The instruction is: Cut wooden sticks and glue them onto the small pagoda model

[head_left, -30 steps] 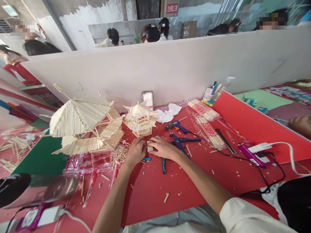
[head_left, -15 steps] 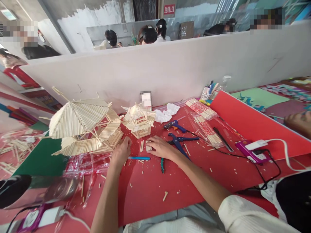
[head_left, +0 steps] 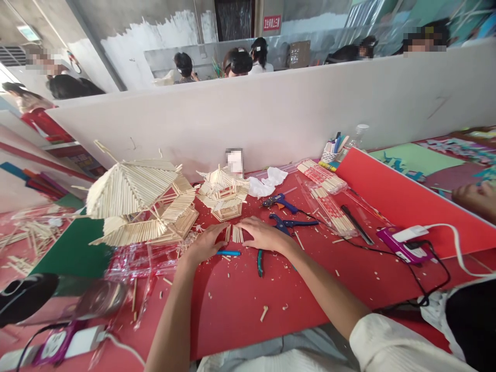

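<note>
Several short wooden sticks (head_left: 236, 234) lie side by side on the red table between my two hands. My left hand (head_left: 206, 244) is at their left, fingers and thumb spread in a curve by the leftmost sticks. From the right, my right hand (head_left: 265, 235) curves around the row's other side, thumb apart from the fingers, fingertips at the far ends of the sticks. Just below my left fingers lies a blue pen (head_left: 229, 253). Behind the hands stands a small pavilion model of sticks (head_left: 223, 192), with a larger stick pavilion (head_left: 134, 199) to its left.
Blue cutters (head_left: 292, 223), a glue gun (head_left: 282, 201) and green-handled pliers (head_left: 260, 262) lie near my right arm. Farther right are bagged sticks (head_left: 333, 209), a red board (head_left: 411, 199) and a purple power strip (head_left: 401, 246). A clear bottle (head_left: 93, 299) lies at left.
My left hand has moved right, from beside the large pavilion to the sticks, and opened. My right hand has drawn back slightly, uncovering more of the row. The view shifted a little.
</note>
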Motion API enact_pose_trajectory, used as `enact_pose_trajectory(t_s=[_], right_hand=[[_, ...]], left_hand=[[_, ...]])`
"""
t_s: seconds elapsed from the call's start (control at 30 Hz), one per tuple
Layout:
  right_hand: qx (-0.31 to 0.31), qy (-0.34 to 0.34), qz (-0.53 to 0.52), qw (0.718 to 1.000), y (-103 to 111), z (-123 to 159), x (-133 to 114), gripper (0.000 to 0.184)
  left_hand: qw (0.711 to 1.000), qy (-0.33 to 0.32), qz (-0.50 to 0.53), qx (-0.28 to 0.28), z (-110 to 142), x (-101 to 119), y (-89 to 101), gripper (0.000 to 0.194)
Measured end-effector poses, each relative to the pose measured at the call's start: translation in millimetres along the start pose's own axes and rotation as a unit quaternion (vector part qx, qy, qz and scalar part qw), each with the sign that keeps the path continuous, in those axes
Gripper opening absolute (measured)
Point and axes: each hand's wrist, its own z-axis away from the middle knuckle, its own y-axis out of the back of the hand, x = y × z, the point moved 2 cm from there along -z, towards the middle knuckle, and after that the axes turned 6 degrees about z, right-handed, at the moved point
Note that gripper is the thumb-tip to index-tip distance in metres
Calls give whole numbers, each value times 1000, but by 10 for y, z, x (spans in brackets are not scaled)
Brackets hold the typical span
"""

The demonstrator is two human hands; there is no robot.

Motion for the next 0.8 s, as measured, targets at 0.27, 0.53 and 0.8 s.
enact_pose_trajectory(t_s=[0.27,0.53,0.8], right_hand=[[26,5,9,1000,-57,-26,-43,51],[38,5,17,999,-82,-33,-69,54],[47,11,16,999,-101,-45,-82,52]], left_hand=[[1000,7,1,-11,-84,48,-23,63],[1000,-14,7,10,-86,50,-77,73],[1000,-25,-2,4,-115,96,-87,70]])
